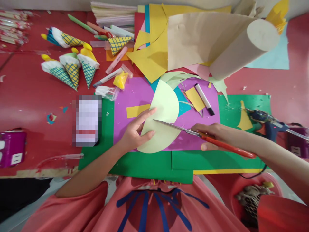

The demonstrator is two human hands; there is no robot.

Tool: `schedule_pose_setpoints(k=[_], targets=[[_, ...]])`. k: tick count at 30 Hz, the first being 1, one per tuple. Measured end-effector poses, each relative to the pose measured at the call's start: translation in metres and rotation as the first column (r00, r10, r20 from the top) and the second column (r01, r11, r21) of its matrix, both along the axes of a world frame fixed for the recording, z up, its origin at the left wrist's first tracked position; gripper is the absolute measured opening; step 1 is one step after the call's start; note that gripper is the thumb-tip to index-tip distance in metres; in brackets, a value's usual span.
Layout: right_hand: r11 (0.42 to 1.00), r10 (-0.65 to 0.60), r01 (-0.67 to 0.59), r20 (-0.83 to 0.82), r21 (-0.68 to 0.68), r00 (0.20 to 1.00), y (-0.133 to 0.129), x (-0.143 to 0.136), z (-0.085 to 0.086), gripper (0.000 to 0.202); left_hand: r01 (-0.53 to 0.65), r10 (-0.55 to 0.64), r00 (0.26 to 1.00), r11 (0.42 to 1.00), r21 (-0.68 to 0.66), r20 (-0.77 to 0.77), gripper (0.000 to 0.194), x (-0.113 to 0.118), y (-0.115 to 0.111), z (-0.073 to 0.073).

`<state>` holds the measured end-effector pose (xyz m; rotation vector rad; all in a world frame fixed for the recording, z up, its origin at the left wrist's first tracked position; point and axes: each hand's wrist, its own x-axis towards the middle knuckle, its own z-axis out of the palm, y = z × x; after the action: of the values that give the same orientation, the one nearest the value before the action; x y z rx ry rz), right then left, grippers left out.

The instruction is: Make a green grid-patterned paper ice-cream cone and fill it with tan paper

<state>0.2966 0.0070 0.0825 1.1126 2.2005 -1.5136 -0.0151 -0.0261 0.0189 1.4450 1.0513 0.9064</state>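
My left hand [138,130] grips a pale green paper semicircle [166,101] by its straight left edge, with thumb and a finger lying on top. In my right hand [205,132] are scissors [224,145] with long orange-red handles. Their blades reach left across the middle of the paper, and the tip stops near my left fingers. The blades look close together, and whether they have cut in here I cannot tell. Under the paper lies a purple sheet [130,91] with a yellow strip [138,111], a yellow rectangle [195,99] and a black-and-white marker [204,99].
Green sheets [145,164] cover the table's front. A glue gun [267,124] lies right, a phone [88,120] left. Paper ice-cream cones [72,66] sit at the upper left. A paper roll [243,48] and yellow sheets [154,61] lie behind; a pink bin [256,193] stands below right.
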Motion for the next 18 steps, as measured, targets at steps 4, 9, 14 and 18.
schedule_pose_setpoints(k=[4,9,14,18], targets=[[1.000,-0.002,0.002,-0.011,0.005,1.000,-0.0006,0.0013,-0.0013,0.041,0.006,-0.006,1.000,1.000,-0.030,0.012,0.061,0.0007,-0.0009,0.0002],[1.000,0.009,-0.009,-0.012,0.006,1.000,-0.0017,0.0048,-0.0036,0.041,0.012,-0.009,0.999,0.998,-0.056,0.046,0.062,0.0022,-0.0019,0.0004],[0.998,0.021,-0.021,0.006,0.058,1.000,-0.0020,0.0072,-0.0043,0.051,0.015,-0.008,0.996,0.996,-0.084,0.085,0.062,0.0025,-0.0011,0.0000],[0.998,0.023,-0.024,0.015,0.059,1.000,-0.0020,0.0053,-0.0013,0.050,0.007,0.002,0.997,0.993,-0.116,0.084,0.065,0.0022,-0.0014,-0.0002]])
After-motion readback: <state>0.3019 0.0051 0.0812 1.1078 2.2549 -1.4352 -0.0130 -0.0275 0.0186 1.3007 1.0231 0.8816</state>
